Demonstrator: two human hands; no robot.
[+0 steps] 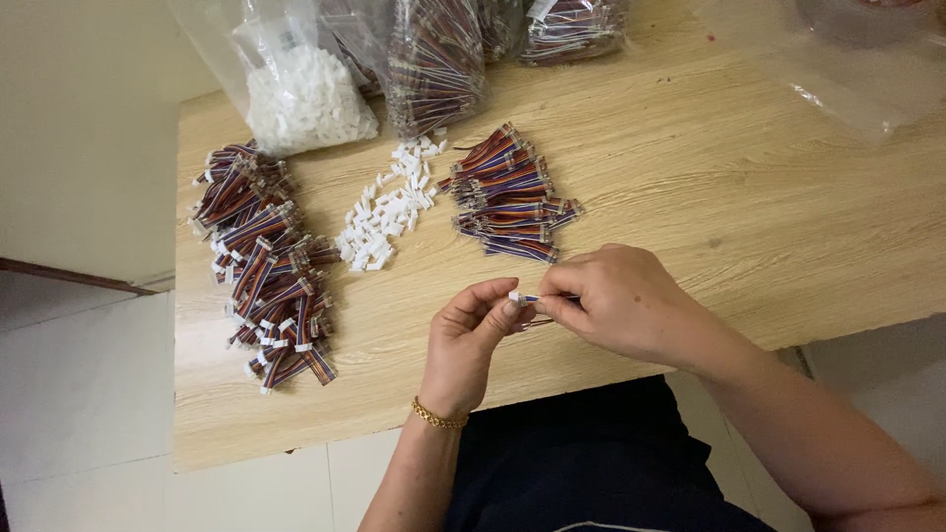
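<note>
Hands meet above the wooden table (690, 197) edge: left hand (471, 340) pinches a small white plug (514, 297), right hand (616, 300) grips the striped cable (537, 298) feeding into it. Loose plugs (386, 212) and cable piles (507, 192) lie within reach.

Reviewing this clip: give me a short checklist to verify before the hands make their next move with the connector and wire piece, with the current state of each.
1. Left hand pinches the small white connector: ok.
2. Right hand grips the striped wire piece: ok.
3. Wire fully seated in connector: cannot tell, fingers cover the joint.
4. Loose white connectors lie on the table: ok.
5. Pile of wire pieces lies beside them, apart: ok.
6. Pile at the left sits clear of both hands: ok.
</note>
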